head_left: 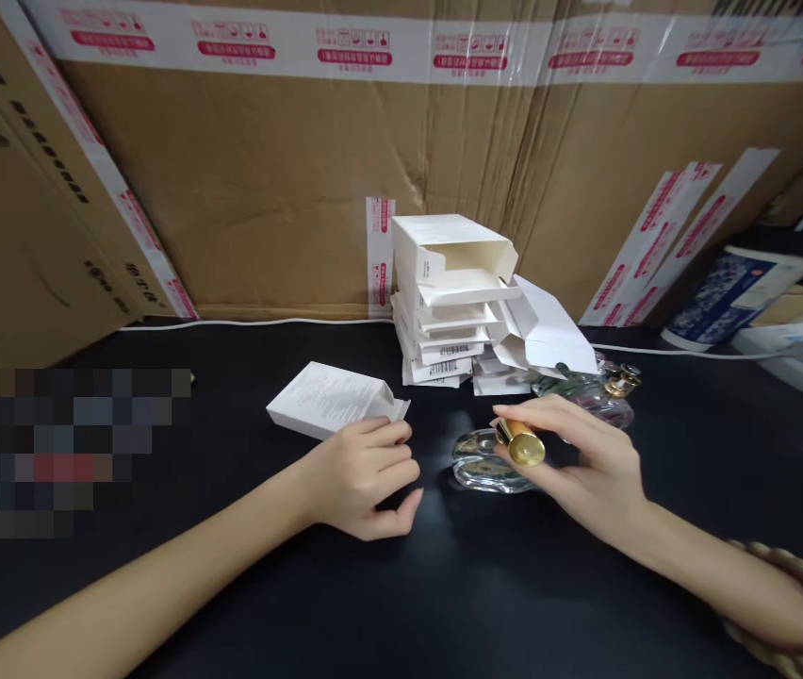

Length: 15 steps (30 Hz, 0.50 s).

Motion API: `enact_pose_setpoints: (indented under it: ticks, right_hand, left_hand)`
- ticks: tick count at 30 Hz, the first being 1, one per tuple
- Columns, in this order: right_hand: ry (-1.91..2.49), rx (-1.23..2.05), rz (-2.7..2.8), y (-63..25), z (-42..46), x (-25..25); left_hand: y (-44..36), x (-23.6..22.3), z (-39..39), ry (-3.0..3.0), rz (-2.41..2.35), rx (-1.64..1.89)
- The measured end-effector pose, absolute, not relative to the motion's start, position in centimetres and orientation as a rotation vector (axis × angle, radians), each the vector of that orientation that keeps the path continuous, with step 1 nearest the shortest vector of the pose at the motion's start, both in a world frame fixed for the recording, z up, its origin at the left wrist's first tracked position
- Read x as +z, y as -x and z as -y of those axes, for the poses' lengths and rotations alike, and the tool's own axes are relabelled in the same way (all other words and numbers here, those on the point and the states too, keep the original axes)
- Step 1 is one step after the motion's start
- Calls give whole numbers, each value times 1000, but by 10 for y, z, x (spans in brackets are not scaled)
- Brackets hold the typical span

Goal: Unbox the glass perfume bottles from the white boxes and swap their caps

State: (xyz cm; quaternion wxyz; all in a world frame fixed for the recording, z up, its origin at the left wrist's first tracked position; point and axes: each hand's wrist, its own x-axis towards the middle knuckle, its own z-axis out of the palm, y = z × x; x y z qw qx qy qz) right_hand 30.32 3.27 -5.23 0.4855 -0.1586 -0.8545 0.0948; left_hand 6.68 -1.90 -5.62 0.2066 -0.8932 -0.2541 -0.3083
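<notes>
My right hand (589, 467) is closed around a clear glass perfume bottle (481, 462) with a gold cap (521, 445), which lies on its side on the black table (401, 585). My left hand (366, 476) rests on the table with its fingers curled, touching the open end of a small white carton (327, 399) that lies flat; it grips nothing that I can see. A second glass bottle (603, 396) with a gold top lies just behind my right hand.
A stack of white cartons (450, 302), the top one open, stands at the back against large brown cardboard boxes (267, 179). A white cable (246, 323) runs along the table's far edge. Blue-and-white packages (733, 297) lie at the right. A woven rim (790, 585) sits under my right forearm.
</notes>
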Motion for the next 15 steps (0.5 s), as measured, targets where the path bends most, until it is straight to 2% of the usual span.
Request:
enact_pose_setpoints:
  ticks: [4,15]
  right_hand:
    - [473,356,2024,-303,-31,-52]
    - [632,1005,1795,-297,-31,-48]
  left_hand:
    - [-66,-58,17,2475,703,-869]
    - [-67,-57,18,2486,705,-857]
